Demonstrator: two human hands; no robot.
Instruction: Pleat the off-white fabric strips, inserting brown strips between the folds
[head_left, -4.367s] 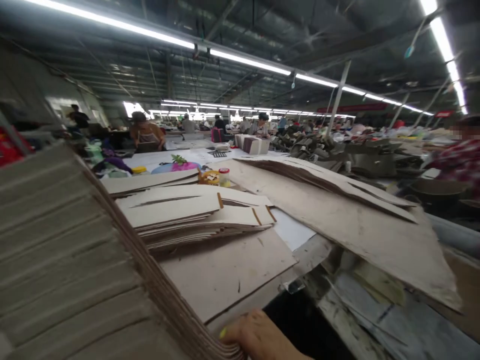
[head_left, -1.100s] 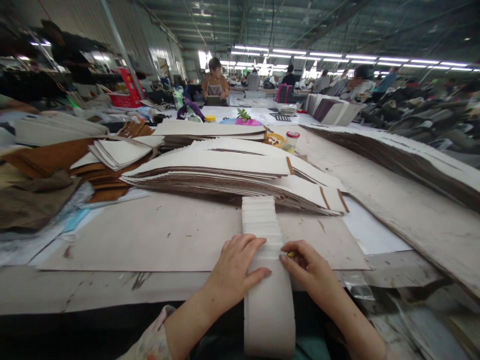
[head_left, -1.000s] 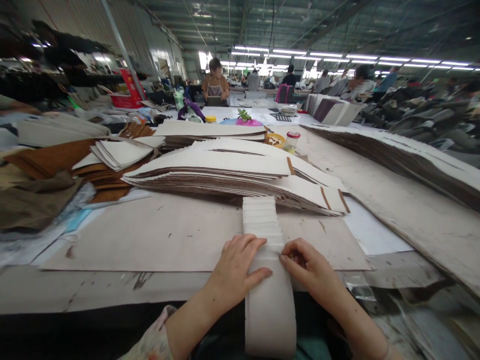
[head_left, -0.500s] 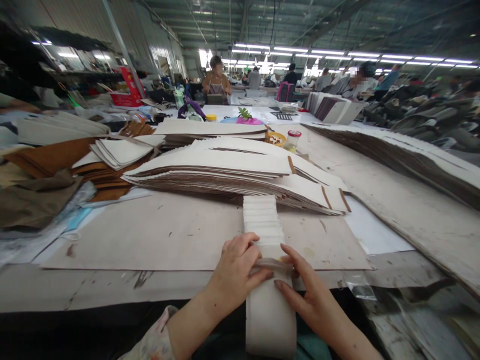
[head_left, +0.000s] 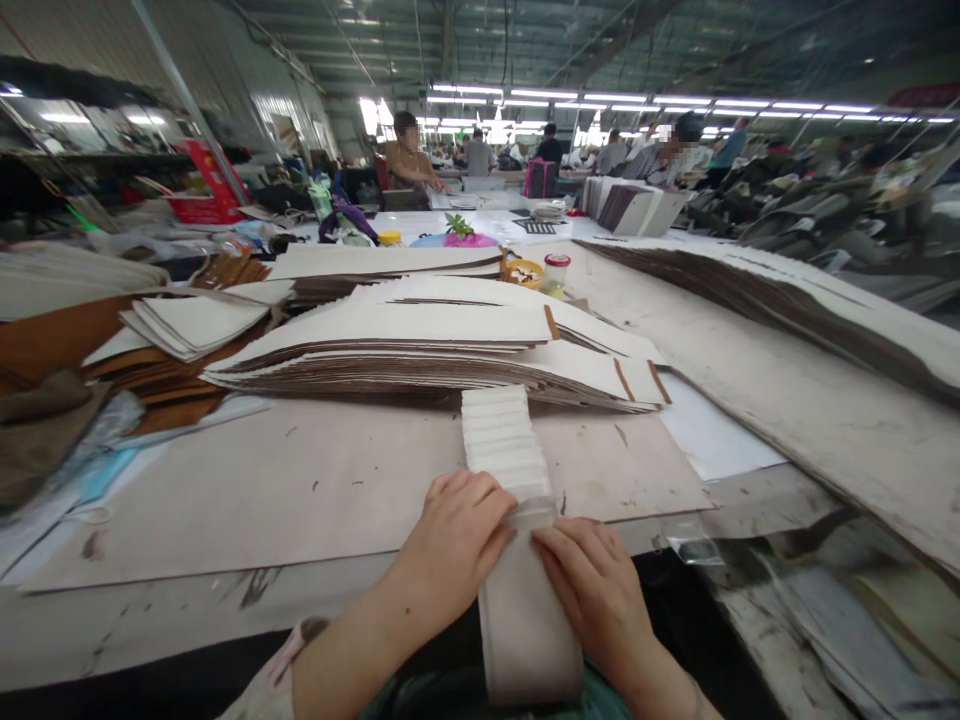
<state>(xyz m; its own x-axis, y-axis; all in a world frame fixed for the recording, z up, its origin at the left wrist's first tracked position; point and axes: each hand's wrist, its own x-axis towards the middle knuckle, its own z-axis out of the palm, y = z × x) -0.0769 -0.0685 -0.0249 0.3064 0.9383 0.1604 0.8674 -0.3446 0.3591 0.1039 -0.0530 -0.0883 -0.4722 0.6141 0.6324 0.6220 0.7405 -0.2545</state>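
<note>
A long pale strip [head_left: 526,620] runs from the table's front edge down over my lap. Its far end meets a row of overlapping white pieces [head_left: 499,430] lying on the beige board [head_left: 360,470]. On the strip's left edge, my left hand [head_left: 461,525] pinches the material between thumb and curled fingers. My right hand [head_left: 596,575] grips the opposite edge, a little nearer to me, its fingers pressed together. Between the hands a fold crosses the strip. Just beyond the white pieces lies a large stack of pale, brown-edged panels [head_left: 405,335].
Brown and white pieces [head_left: 187,325] are heaped at the left, near a blue strap [head_left: 109,473]. Behind the stack stand a yellow bowl [head_left: 523,272] and a red-lidded jar [head_left: 555,275]. Another long stack [head_left: 810,290] lies at the right. People work farther back.
My right hand's spread fingers have closed on the strip's edge. The raised fold between my hands now lies flatter. The view has shifted, so the table's contents appear farther left.
</note>
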